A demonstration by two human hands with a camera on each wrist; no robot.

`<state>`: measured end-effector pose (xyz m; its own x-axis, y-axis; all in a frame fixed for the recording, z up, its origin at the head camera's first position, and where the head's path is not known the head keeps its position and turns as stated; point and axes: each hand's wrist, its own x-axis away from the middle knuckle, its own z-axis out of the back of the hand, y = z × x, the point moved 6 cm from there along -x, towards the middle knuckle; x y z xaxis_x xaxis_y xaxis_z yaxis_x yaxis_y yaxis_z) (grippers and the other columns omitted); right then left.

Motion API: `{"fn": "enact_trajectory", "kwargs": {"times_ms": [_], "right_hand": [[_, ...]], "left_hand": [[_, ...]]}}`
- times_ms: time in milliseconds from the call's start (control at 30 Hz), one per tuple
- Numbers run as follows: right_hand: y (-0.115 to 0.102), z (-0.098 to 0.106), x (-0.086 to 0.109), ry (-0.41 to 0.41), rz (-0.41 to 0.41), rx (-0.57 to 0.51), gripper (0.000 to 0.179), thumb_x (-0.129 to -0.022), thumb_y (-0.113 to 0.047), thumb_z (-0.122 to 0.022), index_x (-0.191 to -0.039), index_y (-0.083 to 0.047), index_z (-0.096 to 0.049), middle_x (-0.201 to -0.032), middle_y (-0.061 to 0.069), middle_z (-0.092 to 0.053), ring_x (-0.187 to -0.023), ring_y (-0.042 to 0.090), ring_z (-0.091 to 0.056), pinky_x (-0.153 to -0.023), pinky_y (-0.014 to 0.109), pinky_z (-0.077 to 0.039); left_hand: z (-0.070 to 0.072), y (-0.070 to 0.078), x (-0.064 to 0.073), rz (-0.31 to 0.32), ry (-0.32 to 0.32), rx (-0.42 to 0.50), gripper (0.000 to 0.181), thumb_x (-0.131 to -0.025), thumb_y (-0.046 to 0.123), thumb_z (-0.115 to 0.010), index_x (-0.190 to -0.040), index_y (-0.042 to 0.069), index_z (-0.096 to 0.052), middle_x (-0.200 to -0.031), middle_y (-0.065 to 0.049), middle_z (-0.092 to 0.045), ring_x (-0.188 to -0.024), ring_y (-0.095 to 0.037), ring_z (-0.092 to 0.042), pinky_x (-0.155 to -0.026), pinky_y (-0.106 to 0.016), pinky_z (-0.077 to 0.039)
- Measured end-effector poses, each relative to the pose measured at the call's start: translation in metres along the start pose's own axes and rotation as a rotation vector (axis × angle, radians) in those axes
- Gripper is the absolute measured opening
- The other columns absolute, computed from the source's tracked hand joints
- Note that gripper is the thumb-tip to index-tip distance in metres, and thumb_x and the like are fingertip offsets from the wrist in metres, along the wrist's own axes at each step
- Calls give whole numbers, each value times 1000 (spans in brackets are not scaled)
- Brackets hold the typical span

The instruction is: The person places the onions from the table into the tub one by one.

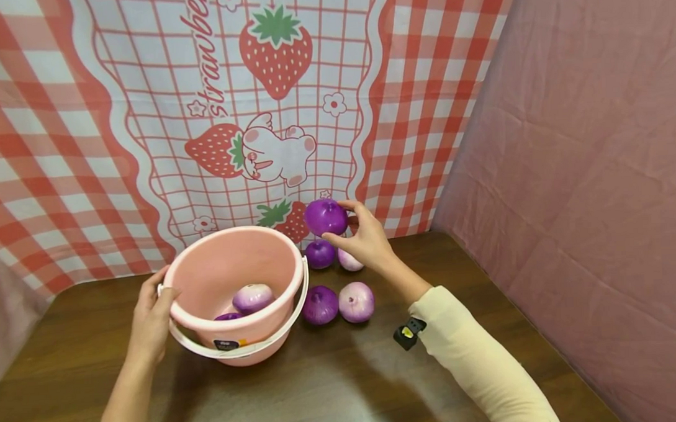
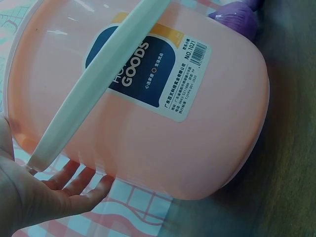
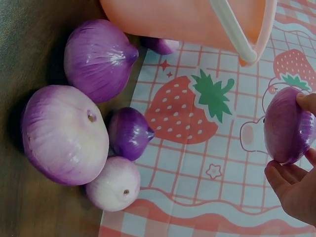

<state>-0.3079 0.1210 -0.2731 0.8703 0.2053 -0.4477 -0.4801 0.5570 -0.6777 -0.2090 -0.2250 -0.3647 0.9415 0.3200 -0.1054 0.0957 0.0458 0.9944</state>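
Note:
My left hand point(image 1: 153, 313) grips the left rim of a pink bucket point(image 1: 234, 252), by one end of its white handle point(image 1: 264, 345). In the left wrist view, its fingers lie against the bucket's outer wall. Inside the bucket are a pale purple-white onion point(image 1: 253, 298) and part of a dark purple one point(image 1: 228, 316). My right hand point(image 1: 367, 238) holds a shiny purple onion point(image 1: 325, 217) between thumb and fingers, raised to the right of the bucket. Below it on the table sit purple onions point(image 1: 321, 305) and pale ones point(image 1: 357, 301), the back pale one partly hidden by the hand.
The brown wooden table point(image 1: 343, 366) carries the bucket. A strawberry-print checked cloth point(image 1: 413, 109) hangs behind, and a pink cloth point(image 1: 565, 166) stands along the right side. In the right wrist view, another purple onion point(image 3: 165, 46) is partly hidden behind the bucket.

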Motion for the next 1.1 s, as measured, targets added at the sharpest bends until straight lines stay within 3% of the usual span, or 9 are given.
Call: {"fn": "enact_trajectory", "kwargs": {"times_ms": [400,1100], "right_hand": [[-9,-8,-2,-20,15,-21,68,-74,-27,-79,-131,-10,-46,-125,11,-54,-106,27,-60,-90,36,-53],[-24,-20,-3,-42,64,4,69,-74,-29,-79,-131,-9,-46,-126,11,-54,-105,26,-60,-90,35,-53]], "left_hand": [[0,0,0,-5,-4,17,53,-94,17,-47,-144,7,-31,-115,13,-43,-92,6,-53,-75,-7,-48],[-1,-1,0,13,8,5,53,-95,14,-45,-144,6,-29,-119,11,-42,-92,7,-51,-75,-5,-46]]}}
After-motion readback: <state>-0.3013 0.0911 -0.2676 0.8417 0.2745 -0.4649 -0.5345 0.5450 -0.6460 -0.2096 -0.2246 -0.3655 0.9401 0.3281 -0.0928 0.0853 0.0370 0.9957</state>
